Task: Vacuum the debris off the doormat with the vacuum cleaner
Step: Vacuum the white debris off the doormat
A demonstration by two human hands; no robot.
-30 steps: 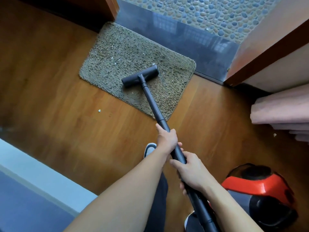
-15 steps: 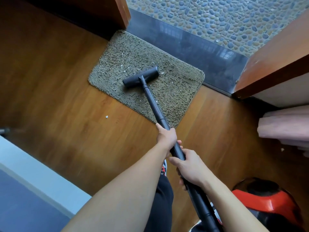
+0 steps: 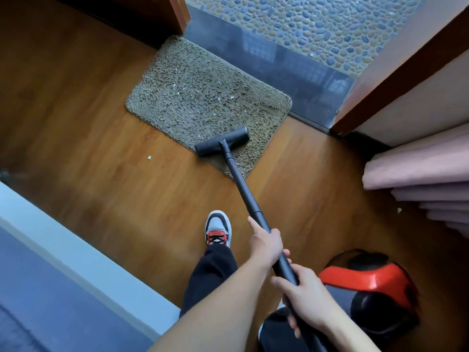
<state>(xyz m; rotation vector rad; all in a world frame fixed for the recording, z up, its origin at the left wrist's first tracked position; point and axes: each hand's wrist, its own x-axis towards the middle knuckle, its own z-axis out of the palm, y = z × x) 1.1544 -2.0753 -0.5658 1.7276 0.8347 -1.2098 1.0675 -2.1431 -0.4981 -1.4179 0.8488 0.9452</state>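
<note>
A shaggy olive-brown doormat (image 3: pixel 203 102) lies on the wood floor before a dark threshold. Small white debris bits (image 3: pixel 219 99) dot its middle. The black vacuum head (image 3: pixel 222 142) sits on the mat's near edge, partly over the floor. Its black wand (image 3: pixel 243 189) runs down towards me. My left hand (image 3: pixel 266 243) grips the wand higher up, and my right hand (image 3: pixel 304 297) grips it just below. The red and black vacuum body (image 3: pixel 373 278) stands at the lower right.
One white scrap (image 3: pixel 149 157) lies on the wood floor left of the mat. My shoe (image 3: pixel 218 228) stands on the floor below the mat. Pink curtain folds (image 3: pixel 418 168) hang at the right. A pale blue edge (image 3: pixel 63 250) borders the lower left. Pebble paving (image 3: pixel 317 24) lies beyond the threshold.
The vacuum head has been pulled back from the mat's middle to its near edge. The view has shifted, and my left foot now shows on the floor.
</note>
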